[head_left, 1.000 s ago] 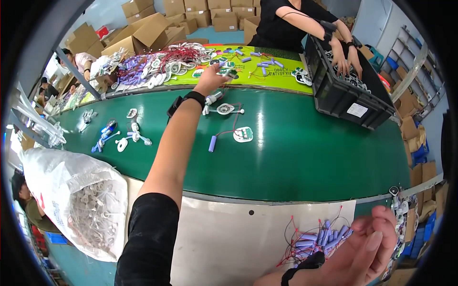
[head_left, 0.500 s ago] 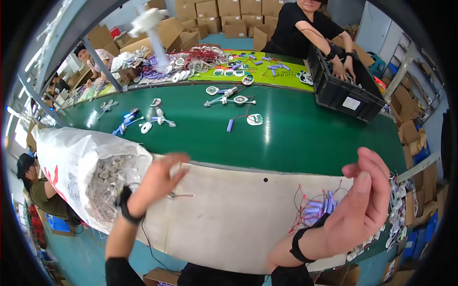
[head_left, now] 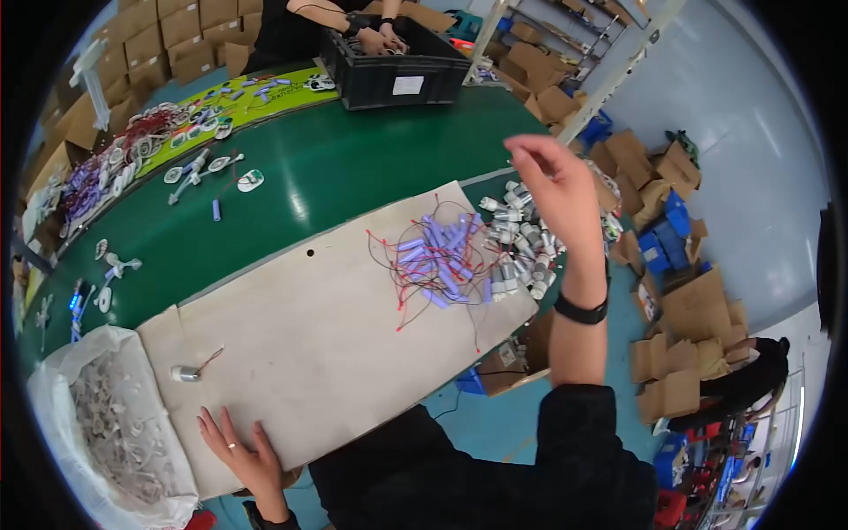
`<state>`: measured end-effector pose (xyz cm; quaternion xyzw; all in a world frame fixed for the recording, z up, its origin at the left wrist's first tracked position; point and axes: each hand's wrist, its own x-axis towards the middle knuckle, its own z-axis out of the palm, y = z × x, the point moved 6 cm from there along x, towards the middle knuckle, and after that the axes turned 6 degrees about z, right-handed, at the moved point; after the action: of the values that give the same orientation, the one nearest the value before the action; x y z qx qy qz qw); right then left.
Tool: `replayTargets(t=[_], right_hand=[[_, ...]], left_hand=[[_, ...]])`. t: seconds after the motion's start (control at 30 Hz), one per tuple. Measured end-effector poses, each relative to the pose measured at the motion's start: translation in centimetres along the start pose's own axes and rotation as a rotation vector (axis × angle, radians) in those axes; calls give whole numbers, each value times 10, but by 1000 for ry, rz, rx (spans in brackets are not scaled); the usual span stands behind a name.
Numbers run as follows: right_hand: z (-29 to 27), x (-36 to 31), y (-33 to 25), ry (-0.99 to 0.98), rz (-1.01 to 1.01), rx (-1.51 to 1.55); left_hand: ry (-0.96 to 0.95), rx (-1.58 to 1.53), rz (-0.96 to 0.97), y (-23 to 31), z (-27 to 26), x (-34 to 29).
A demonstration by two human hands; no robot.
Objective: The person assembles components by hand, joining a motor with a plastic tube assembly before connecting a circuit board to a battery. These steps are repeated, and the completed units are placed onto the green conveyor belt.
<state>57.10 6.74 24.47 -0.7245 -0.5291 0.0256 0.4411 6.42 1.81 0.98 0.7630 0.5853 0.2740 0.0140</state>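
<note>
My left hand [head_left: 243,455] lies on the pale work board [head_left: 291,327] near its front edge, fingers spread, holding nothing. Just beyond it a small silver motor [head_left: 185,374] with a thin wire rests on the board. My right hand [head_left: 565,199] is raised at the right, fingers loosely bent and thumb apart, with nothing visible in it. Below and beside it is a heap of small silver-and-white motors [head_left: 521,243]. Next to that heap sits a pile of purple cylindrical batteries [head_left: 446,256] with red and black wires.
A white sack [head_left: 168,442] of clear plastic parts stands left of the board. Beyond runs a green belt [head_left: 300,168] carrying a few wired assemblies [head_left: 199,177]. Across it, a co-worker's hands [head_left: 380,40] reach into a black crate [head_left: 397,75]. Cardboard boxes [head_left: 698,305] stand at the right.
The view has swung to the right, bringing the motor heap into sight. My left hand has moved from beside the sack's mouth to the board's front edge. My right hand remains raised.
</note>
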Motion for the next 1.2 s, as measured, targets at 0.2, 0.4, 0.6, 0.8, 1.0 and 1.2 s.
replayTargets(t=[0.2, 0.4, 0.6, 0.8, 1.0, 1.2], right_hand=[[-49, -22, 171, -33, 44, -739], [-50, -41, 212, -24, 363, -733], [0, -115, 165, -220, 349, -359], [41, -150, 156, -128, 232, -557], [47, -146, 164, -31, 343, -708], [66, -132, 191, -170, 297, -634]], left_hand=[[35, -21, 36, -2, -1, -3], [31, -21, 36, -6, 1, -7], [53, 0, 38, -8, 1, -10], [62, -36, 59, -1, 2, -7], [75, -33, 55, -1, 0, -6], [93, -5, 44, -8, -10, -6]])
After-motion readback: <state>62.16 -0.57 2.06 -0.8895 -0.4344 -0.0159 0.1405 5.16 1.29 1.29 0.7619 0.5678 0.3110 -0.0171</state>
